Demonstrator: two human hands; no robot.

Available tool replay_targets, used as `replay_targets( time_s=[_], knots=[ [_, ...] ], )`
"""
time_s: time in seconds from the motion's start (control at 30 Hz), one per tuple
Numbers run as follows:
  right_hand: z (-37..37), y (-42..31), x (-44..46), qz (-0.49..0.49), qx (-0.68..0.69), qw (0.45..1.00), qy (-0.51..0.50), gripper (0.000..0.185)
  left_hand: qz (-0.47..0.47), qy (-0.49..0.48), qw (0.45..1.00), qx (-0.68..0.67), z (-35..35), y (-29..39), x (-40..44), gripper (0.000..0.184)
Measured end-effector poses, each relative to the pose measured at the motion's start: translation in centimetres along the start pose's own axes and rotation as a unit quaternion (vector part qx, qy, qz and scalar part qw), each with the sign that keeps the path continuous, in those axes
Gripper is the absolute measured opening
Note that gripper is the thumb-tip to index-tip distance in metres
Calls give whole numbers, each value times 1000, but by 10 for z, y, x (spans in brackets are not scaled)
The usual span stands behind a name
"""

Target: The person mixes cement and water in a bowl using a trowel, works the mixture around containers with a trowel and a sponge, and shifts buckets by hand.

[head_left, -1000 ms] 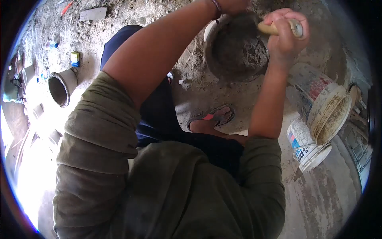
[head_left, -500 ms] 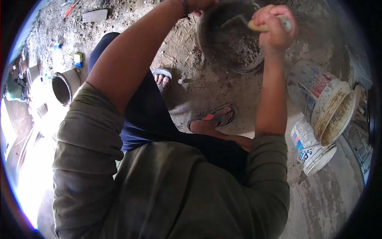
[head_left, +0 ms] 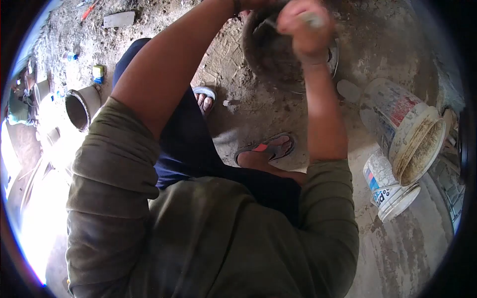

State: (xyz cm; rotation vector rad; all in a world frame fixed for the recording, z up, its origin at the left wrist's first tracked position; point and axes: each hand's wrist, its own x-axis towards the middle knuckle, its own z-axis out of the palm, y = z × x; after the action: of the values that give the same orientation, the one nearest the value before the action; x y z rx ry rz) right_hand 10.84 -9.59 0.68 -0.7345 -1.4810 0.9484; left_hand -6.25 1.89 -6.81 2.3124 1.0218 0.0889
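grey crust rims a round-mouthed bucket (head_left: 92, 100) at left, with a flat oblong plate (head_left: 119, 19) beyond. the left hand (head_left: 252, 4), mostly cut off at the top, is by the rim of a round, dark basin (head_left: 250, 54); its grip i cannot tell. over the basin's rough grey contents, the blurred right hand (head_left: 305, 32) clenches a pale-ended handle (head_left: 314, 20). at right, a white printed pail (head_left: 390, 193) sits beside a larger pail (head_left: 395, 111) caked inside with tan crust.

Bright light (head_left: 44, 218) washes out the left edge of a grimy concrete floor (head_left: 390, 251), crumbly debris (head_left: 166, 22) strewn farther off
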Motion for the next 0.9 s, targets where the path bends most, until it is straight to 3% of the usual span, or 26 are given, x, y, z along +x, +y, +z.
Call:
replay_targets(
  time_s=[0.03, 0.13, 0.17, 0.23, 0.33, 0.37, 0.4, 0.43, 0.47, 0.53, 0.57, 0.63, 0.67, 0.7, 0.73, 0.77, 0.83, 0.9],
  knots=[
    [1, 17, -17, 65, -5, 996, -57, 13, -126, -40, 982, -133, -25, 29, -20, 31],
    [-31, -4, -17, 102, 24, 989, -107, 10, -116, -3, 981, -158, -22, 20, -33, 34],
    [-43, -21, -5, 141, 49, 985, -91, 8, -145, -10, 974, -176, -20, 22, -36, 36],
    [-65, -44, 20, 106, 170, 978, -52, 1, -191, -19, 959, -207, -21, 31, -33, 42],
    [-66, -31, 24, -2, 64, 990, 123, 5, -237, -66, 953, -180, -7, 22, -33, 22],
    [-44, -20, 18, -9, 39, 975, 217, 7, -62, -148, 987, 26, -4, 14, -35, 23],
    [-28, 11, -7, -14, -1, 974, 225, 8, 116, -212, 941, 236, -6, 4, -36, 24],
    [-12, 40, -30, -18, -41, 971, 234, 10, 18, -214, 969, 125, 0, -12, -46, 26],
    [-2, 34, -46, 10, 25, 974, 223, 11, -78, -214, 974, 4, 5, -16, -55, 27],
    [2, -25, -31, 92, 49, 969, 224, 10, -280, -222, 905, -233, -36, 30, -79, 29],
    [-7, -46, -24, 112, 60, 966, 225, 9, -291, -252, 898, -214, -49, 39, -77, 29],
    [-19, -65, -6, 93, 102, 962, 237, 7, -72, -89, 993, -3, -38, 10, -49, 29],
    [-15, -61, -4, 84, 77, 955, 275, 7, 42, -2, 994, 100, -34, 0, -39, 29],
    [-5, -48, -5, 71, 51, 945, 314, 8, 62, 82, 992, 71, -42, 20, -16, 28],
    [3, -29, -10, 57, 24, 934, 352, 8, 72, 103, 992, 11, -57, 55, 4, 28],
    [10, 3, -31, 99, -21, 934, 344, 10, 231, 67, 958, 159, -54, 67, 24, 29],
    [23, -8, -49, 116, -86, 938, 314, 10, 224, 16, 974, 41, -16, 81, 60, 27],
    [13, -36, -49, 81, -69, 946, 305, 9, 214, -40, 971, 103, -8, 88, 67, 24]
  ],
)
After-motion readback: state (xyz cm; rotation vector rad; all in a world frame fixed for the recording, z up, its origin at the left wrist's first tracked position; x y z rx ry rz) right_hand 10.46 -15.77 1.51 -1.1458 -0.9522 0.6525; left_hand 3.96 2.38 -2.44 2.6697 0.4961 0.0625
